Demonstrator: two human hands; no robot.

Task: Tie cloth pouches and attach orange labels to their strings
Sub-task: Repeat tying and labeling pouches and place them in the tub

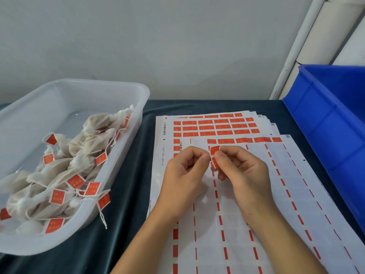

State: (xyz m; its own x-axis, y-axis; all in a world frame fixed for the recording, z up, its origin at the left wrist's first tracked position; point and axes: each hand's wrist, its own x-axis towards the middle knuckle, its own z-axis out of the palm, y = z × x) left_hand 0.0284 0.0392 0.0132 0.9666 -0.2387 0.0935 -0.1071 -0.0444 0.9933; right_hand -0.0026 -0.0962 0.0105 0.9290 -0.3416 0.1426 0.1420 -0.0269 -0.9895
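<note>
Above the label sheets, my right hand (240, 171) pinches an orange label (214, 150) between thumb and fingers; the label is bent. My left hand (183, 171) is right beside it with curled fingers, its fingertips touching the label's left edge. No pouch is in either hand. Whether a string runs between my fingers cannot be made out. Several cloth pouches (65, 165) with orange labels on their strings lie in a translucent white tub (126, 139) at the left.
Stacked label sheets (246, 214) cover the dark blue cloth (126, 234) under my hands; the top one is mostly peeled, with full orange rows at the back. A blue plastic crate (325, 119) stands at the right. A grey wall is behind.
</note>
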